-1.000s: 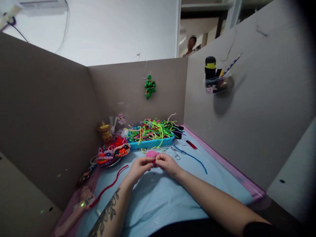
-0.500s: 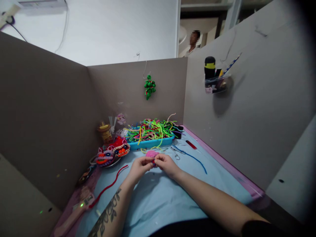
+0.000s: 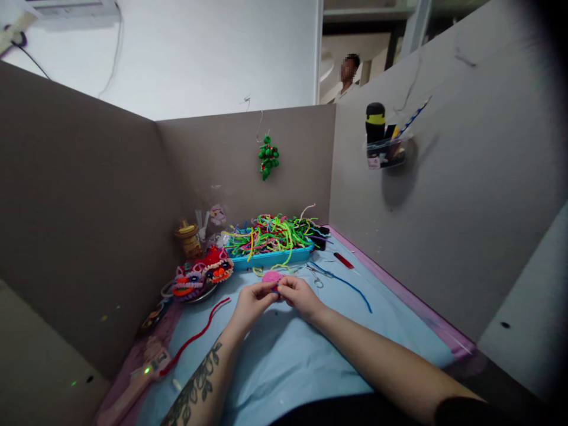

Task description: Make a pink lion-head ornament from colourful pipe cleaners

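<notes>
Both my hands meet over the light blue mat [image 3: 284, 367], a little in front of the blue tray. My left hand [image 3: 252, 303] and my right hand [image 3: 300, 296] pinch a small pink fuzzy piece [image 3: 271, 277] between their fingertips; a dark blue bit shows where the fingers meet. The fingers of both hands are closed on it. A red pipe cleaner [image 3: 195, 336] lies on the mat left of my left forearm. A blue pipe cleaner [image 3: 350, 287] lies to the right of my right hand.
A blue tray [image 3: 270, 258] heaped with coloured pipe cleaners stands at the back. Finished fuzzy faces [image 3: 202, 273] sit on a plate at the left, scissors [image 3: 314, 273] lie near the tray, a glue gun [image 3: 133, 384] lies front left. Grey cardboard walls [image 3: 80, 225] enclose the desk.
Hardly anything differs: both hands stay pinched on the pink piece with only slight finger shifts. The view has drifted a little.
</notes>
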The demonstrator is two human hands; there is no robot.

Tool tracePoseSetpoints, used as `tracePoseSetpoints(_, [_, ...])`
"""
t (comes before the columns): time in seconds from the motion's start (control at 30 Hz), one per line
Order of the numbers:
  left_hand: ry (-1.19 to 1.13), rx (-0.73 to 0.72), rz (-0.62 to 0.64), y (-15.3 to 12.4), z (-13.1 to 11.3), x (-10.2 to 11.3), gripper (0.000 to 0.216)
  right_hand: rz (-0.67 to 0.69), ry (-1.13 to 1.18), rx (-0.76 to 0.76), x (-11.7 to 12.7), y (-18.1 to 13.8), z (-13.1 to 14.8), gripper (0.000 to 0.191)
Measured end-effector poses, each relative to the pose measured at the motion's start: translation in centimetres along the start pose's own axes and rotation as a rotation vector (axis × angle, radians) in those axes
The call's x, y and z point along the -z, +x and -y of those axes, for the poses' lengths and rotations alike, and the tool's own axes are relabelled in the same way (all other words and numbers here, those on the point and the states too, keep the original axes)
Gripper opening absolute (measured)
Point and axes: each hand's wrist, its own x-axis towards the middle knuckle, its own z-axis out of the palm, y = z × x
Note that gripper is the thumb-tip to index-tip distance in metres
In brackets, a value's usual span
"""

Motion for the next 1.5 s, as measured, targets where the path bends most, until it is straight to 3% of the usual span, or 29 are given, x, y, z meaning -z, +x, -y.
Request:
tracePoseSetpoints(0.2, [0.194,-0.164,-0.101,0.2,0.7,0.0,0.017,0.013,-0.002,0.004,0.0,0.0,-0.3,0.020])
tracePoseSetpoints(0.4, [0.223,-0.164,-0.107,0.2,0.6,-0.1,0.017,0.011,-0.031,0.022,0.0,-0.1,-0.2,0.019])
tracePoseSetpoints(0.6, [0.236,-0.204,-0.016,0.1,0.0,0.3,0.023,-0.003,-0.035,0.040,0.0,-0.2,0.4,0.016])
tracePoseSetpoints(1.03, [0.373,-0.319,-0.125,0.0,0.8,0.1,0.015,-0.031,0.007,0.015,-0.5,-0.5,0.6,0.018])
tracePoseSetpoints(1.5, [0.424,-0.375,-0.142,-0.1,0.9,0.2,0.016,-0.051,-0.017,0.017,-0.7,-0.6,0.8,0.015])
